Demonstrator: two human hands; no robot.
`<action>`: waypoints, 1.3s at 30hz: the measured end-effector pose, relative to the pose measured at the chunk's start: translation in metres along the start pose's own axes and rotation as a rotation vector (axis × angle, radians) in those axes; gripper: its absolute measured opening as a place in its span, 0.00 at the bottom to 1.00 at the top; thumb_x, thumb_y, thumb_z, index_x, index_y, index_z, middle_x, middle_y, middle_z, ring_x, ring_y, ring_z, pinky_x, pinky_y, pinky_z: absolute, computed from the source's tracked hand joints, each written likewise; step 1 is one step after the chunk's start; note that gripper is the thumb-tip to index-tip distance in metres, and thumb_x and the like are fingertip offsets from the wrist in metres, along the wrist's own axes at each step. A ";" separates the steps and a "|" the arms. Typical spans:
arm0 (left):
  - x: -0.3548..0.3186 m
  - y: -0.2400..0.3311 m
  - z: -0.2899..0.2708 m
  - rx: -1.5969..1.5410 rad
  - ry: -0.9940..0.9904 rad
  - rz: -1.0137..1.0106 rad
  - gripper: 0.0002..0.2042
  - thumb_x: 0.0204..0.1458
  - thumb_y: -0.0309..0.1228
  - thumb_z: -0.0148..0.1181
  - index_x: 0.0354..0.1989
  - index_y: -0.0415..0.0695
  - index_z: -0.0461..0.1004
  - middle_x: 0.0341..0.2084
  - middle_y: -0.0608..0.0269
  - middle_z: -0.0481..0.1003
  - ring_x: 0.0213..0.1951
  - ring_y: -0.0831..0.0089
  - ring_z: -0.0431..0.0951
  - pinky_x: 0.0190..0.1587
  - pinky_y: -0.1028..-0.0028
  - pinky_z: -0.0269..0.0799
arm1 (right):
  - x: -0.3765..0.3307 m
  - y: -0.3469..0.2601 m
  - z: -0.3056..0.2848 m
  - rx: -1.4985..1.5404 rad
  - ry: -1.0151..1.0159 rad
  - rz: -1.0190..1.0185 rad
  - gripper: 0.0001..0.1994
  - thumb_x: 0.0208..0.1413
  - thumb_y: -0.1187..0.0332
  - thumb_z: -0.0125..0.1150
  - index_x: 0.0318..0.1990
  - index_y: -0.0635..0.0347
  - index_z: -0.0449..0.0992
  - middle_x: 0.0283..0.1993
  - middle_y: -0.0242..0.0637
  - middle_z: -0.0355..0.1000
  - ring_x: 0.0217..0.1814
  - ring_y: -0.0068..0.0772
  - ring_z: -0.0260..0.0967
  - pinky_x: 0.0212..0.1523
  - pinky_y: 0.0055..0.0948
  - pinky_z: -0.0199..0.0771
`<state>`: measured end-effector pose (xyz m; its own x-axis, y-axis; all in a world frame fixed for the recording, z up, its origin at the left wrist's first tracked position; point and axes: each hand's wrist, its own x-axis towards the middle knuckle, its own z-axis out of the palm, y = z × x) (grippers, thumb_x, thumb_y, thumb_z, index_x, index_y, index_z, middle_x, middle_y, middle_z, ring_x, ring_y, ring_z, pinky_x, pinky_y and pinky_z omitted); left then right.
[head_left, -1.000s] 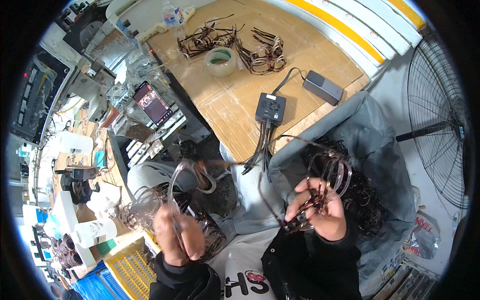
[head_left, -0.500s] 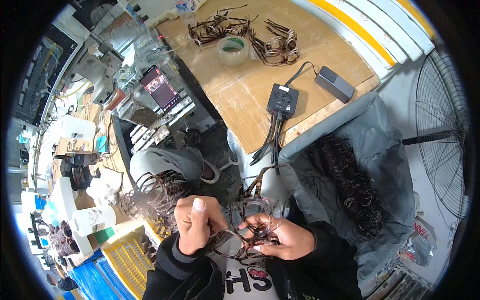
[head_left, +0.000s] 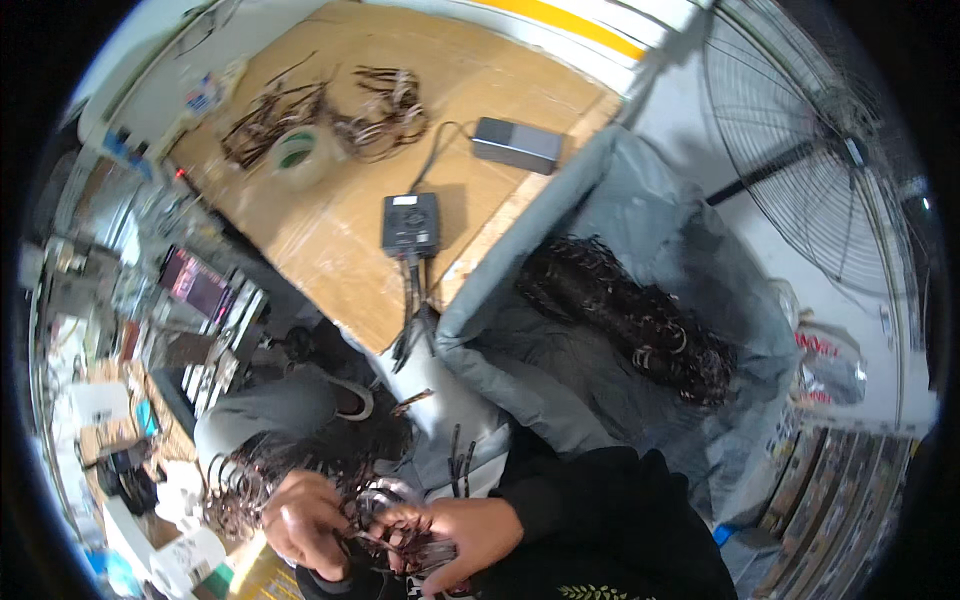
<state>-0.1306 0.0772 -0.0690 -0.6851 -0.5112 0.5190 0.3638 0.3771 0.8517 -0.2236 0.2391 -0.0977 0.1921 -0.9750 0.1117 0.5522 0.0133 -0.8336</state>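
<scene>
Spectacle frames [head_left: 425,552] bunched low in front of us.
Our right grip [head_left: 480,532] curls closed around them; our left grip [head_left: 305,522] bends alongside — blur hides whether it holds one, so we cannot tell. We should support them gently — slender parts could snag. Beyond lie the grey fabric bin [head_left: 700,250], holding a dark heap [head_left: 630,320], and the cardboard-covered worktop [head_left: 330,225].

Our eyeglass frames [head_left: 398,545] look brown, our sleeve [head_left: 600,505] black, our garment's leaf print [head_left: 590,592] yellow-green. We see a grey-blue fabric bin [head_left: 640,180], tan cardboard [head_left: 310,245], a green-cored tape roll [head_left: 300,174] and white panels [head_left: 560,44] striped yellow.
</scene>
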 end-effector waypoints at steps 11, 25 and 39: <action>-0.016 0.003 -0.003 0.071 -0.126 -0.308 0.53 0.17 0.49 0.78 0.54 0.37 0.54 0.41 0.51 0.64 0.45 0.63 0.67 0.49 0.63 0.63 | 0.003 0.002 0.012 0.005 0.290 -0.267 0.27 0.51 0.64 0.63 0.54 0.65 0.58 0.43 0.38 0.69 0.46 0.28 0.68 0.49 0.28 0.66; -0.038 0.005 0.017 0.147 -0.033 -0.501 0.38 0.33 0.39 0.73 0.51 0.35 0.59 0.37 0.49 0.72 0.37 0.64 0.75 0.38 0.70 0.72 | 0.002 -0.019 -0.005 -0.473 0.594 -0.323 0.30 0.54 0.44 0.51 0.44 0.70 0.67 0.50 0.54 0.59 0.53 0.50 0.56 0.52 0.43 0.55; 0.004 0.084 -0.078 0.046 -0.818 -0.250 0.20 0.50 0.39 0.62 0.42 0.34 0.71 0.27 0.55 0.74 0.22 0.66 0.74 0.23 0.70 0.70 | 0.101 -0.115 0.001 -1.100 -0.345 -0.260 0.33 0.42 0.37 0.60 0.37 0.64 0.69 0.33 0.42 0.65 0.32 0.39 0.65 0.32 0.31 0.62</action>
<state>-0.0530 0.0468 0.0103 -0.9880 0.1282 0.0859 0.1277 0.3672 0.9213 -0.2670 0.1391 0.0099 0.4796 -0.8061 0.3467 -0.3562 -0.5399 -0.7627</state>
